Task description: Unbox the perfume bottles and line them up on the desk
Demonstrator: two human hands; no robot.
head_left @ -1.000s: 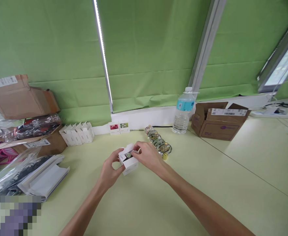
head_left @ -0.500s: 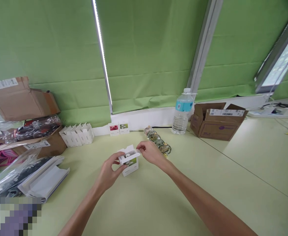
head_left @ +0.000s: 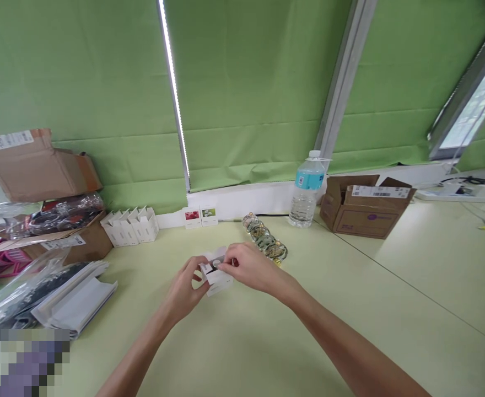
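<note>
Live at the pale green tabletop (head_left: 350,309), and both hands are in close at lower centre! The left hand (head_left: 180,289) and the right hand (head_left: 253,271) meet around a small white card box (head_left: 215,277). The left fingers (head_left: 193,269) curl against its side, while the right fingers (head_left: 230,264) pinch in narrowly at the top, holding it between them. A dark patch and something round show at the box (fingers cover most of it, so that part stays hard to make out), and from here you can't tell if the box touches the table.

Just past the right hand, a knobbly row of gold-and-green trinkets (head_left: 265,240) runs along the table's far side. Further right, a ribbed plastic water bottle (head_left: 306,190) with a blue label stands upright beside an open cardboard box (head_left: 364,208). Over on the left, folded white cartons (head_left: 129,226) stand in a tight row, next to crinkly plastic bags (head_left: 63,215). The lower left corner dissolves into coarse pixels.
</note>
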